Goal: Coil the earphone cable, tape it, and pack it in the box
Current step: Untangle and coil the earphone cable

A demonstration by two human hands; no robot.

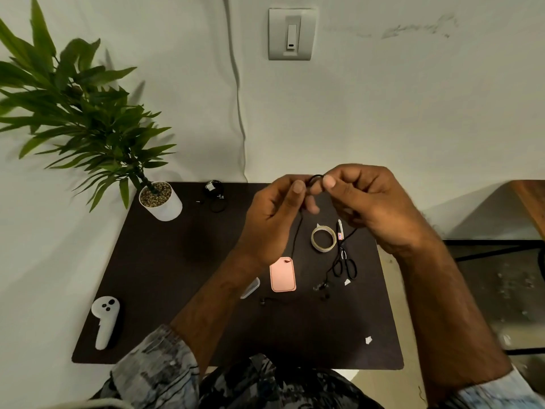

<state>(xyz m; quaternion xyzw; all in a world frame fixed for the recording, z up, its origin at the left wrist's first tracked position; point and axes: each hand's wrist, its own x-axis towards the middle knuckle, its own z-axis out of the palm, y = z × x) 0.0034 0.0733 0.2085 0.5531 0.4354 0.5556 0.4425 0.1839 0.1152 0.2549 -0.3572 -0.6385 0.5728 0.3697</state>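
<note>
**Black earphone cable looped between two raised hands**

Nearest the camera, two patterned sleeves (156, 370) frame the lower edge. On the dark bench (165, 276), near its front edge, lie one white handheld controller (105, 320) at the left and one small white scrap (368, 340) at the right.

Mid-bench there is one pink box (282, 274), flat and rounded at the corners, with a clear lid (250, 287) just beside it, partly hidden under the left forearm. To the right are one roll of pale tape (323, 238), one pair of black-handled scissors (345, 261), and a second small white scrap (347, 281).

The earphone cable (298, 231) is thin and black. Its upper end forms a small loop held above the bench between the hands; two strands hang down from there, one on the left side and one running past the scissors to the small dark earbuds (321, 287) lying on the bench.

The left hand (274, 219) pinches the loop with thumb and curled fingers. The right hand (368, 202) grips the same loop from the other side, its fingers closed on it.

Further back lie another bundle of black cable (215, 196) and one potted plant (159, 199) in a white pot. On the wall behind are one switch plate (290, 33) and one white cord (239, 98) hanging down.
</note>
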